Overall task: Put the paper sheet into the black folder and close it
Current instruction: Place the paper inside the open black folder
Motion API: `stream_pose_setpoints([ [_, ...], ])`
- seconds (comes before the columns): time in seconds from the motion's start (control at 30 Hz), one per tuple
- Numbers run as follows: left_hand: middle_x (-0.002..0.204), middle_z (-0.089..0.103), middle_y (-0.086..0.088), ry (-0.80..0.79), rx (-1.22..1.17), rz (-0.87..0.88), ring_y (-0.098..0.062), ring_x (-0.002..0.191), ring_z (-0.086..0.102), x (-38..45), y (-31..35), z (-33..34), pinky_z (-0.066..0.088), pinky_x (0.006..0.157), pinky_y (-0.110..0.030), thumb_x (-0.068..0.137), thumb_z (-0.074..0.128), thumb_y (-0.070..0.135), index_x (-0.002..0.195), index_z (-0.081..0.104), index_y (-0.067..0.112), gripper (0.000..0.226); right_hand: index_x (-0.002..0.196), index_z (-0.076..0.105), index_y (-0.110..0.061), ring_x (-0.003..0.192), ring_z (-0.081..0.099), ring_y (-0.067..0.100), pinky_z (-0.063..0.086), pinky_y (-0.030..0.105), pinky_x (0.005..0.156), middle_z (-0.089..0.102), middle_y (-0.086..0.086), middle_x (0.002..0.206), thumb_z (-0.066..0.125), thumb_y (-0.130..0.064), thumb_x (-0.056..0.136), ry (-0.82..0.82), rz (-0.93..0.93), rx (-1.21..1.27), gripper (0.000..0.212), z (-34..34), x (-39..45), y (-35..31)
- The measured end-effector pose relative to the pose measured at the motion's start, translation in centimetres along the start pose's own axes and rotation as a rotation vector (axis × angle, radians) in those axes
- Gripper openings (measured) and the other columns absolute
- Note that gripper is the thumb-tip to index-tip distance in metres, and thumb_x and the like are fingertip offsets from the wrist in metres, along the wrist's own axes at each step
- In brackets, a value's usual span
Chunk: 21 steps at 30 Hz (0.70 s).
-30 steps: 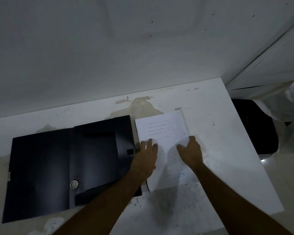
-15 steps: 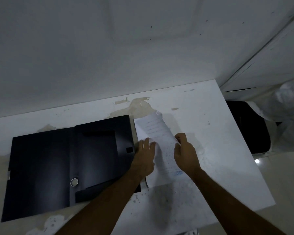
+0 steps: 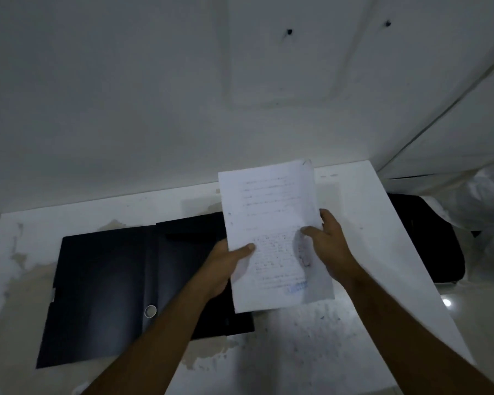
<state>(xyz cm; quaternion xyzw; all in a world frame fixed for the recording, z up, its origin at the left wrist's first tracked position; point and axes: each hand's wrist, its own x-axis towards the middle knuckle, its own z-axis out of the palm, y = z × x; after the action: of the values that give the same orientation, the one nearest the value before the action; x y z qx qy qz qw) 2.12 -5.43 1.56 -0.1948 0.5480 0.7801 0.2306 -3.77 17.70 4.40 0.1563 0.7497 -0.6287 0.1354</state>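
Note:
The paper sheet (image 3: pixel 271 223), white with handwritten lines and a blue mark near its bottom, is lifted off the table and tilted up. My left hand (image 3: pixel 226 266) grips its left edge with the thumb on top. My right hand (image 3: pixel 330 246) grips its right edge. The black folder (image 3: pixel 111 286) lies open and flat on the table to the left, with a round silver snap on its inner flap. The sheet's lower left part overlaps the folder's right side in view.
The white table (image 3: pixel 354 332) has worn, peeling patches and ends at the right. A black object (image 3: pixel 428 240) sits on the floor beyond that edge, beside white plastic wrapping (image 3: pixel 485 201). A white wall rises behind the table.
The sheet lay flat on the table with both hands on it. Both hands have gripped its edges and raised it off the table.

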Motion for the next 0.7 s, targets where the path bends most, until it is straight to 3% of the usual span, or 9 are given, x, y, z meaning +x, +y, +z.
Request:
stream_pose_setpoints([
  [0.1,0.126,0.072,-0.002,0.108,0.021,0.041,-0.021,0.114,0.069,-1.9,0.9,-3.3,0.053,0.098,-0.038,0.093,0.068,0.015,0.131,0.064,0.016,0.038,0.125,0.053,-0.014,0.102,0.064,0.020,0.053,0.030,0.078,0.065,0.006,0.118,0.061,-0.004,0.089,-0.089,0.042,-0.008,0.038,3.8,-0.7,-0.1],
  [0.17,0.119,0.075,0.003,0.181,0.051,0.055,-0.017,0.109,0.071,-3.6,1.2,-6.3,0.056,0.092,-0.031,0.093,0.068,0.013,0.127,0.066,0.018,0.034,0.127,0.050,-0.017,0.106,0.064,0.019,0.053,0.033,0.085,0.064,0.003,0.121,0.060,-0.012,0.093,-0.174,0.054,-0.018,0.035,6.5,-1.3,0.1],
  [0.27,0.118,0.076,0.000,0.289,0.080,0.039,-0.020,0.108,0.072,-6.6,1.1,-11.8,0.056,0.094,-0.037,0.092,0.068,0.013,0.125,0.068,0.015,0.033,0.127,0.045,-0.021,0.106,0.064,0.021,0.051,0.029,0.080,0.061,0.005,0.126,0.057,-0.033,0.096,-0.262,0.030,-0.091,0.035,10.8,-2.2,1.7],
  [0.33,0.116,0.076,-0.002,0.371,0.101,0.020,-0.024,0.108,0.071,-8.4,0.9,-15.8,0.055,0.097,-0.042,0.091,0.070,0.012,0.123,0.069,0.015,0.033,0.136,0.040,-0.021,0.114,0.058,0.027,0.050,0.033,0.088,0.051,0.010,0.138,0.060,-0.039,0.093,-0.214,-0.049,-0.321,0.051,13.0,-2.5,3.7],
  [0.43,0.111,0.077,0.001,0.473,0.130,-0.001,-0.025,0.107,0.071,-11.0,0.5,-21.4,0.056,0.094,-0.042,0.086,0.072,0.011,0.120,0.069,0.018,0.035,0.150,0.023,-0.022,0.134,0.037,0.039,0.041,0.050,0.104,0.027,0.015,0.155,0.065,-0.044,0.088,-0.202,-0.155,-0.680,0.078,15.0,-3.0,6.9],
  [0.53,0.123,0.073,-0.006,0.494,0.163,-0.052,-0.032,0.114,0.067,-13.2,0.2,-26.6,0.049,0.102,-0.050,0.089,0.070,0.010,0.131,0.063,0.014,0.043,0.155,0.006,-0.028,0.143,0.024,0.043,0.035,0.054,0.109,0.003,0.012,0.164,0.066,-0.047,0.086,-0.292,-0.126,-0.763,0.093,16.5,-3.8,9.1],
  [0.63,0.121,0.074,-0.006,0.465,0.255,-0.141,-0.035,0.114,0.067,-14.4,0.4,-30.7,0.049,0.101,-0.055,0.087,0.072,0.016,0.129,0.064,0.016,0.043,0.156,0.002,-0.025,0.145,0.022,0.043,0.033,0.050,0.112,-0.008,0.011,0.164,0.067,-0.039,0.088,-0.300,-0.111,-0.790,0.095,17.5,-4.1,10.3],
  [0.7,0.118,0.075,-0.008,0.438,0.306,-0.202,-0.037,0.110,0.068,-14.6,0.8,-32.5,0.053,0.095,-0.051,0.087,0.072,0.014,0.128,0.065,0.013,0.041,0.156,0.004,-0.021,0.145,0.022,0.043,0.031,0.048,0.114,-0.009,0.012,0.164,0.068,-0.034,0.088,-0.278,-0.116,-0.809,0.094,17.8,-3.9,10.8],
])
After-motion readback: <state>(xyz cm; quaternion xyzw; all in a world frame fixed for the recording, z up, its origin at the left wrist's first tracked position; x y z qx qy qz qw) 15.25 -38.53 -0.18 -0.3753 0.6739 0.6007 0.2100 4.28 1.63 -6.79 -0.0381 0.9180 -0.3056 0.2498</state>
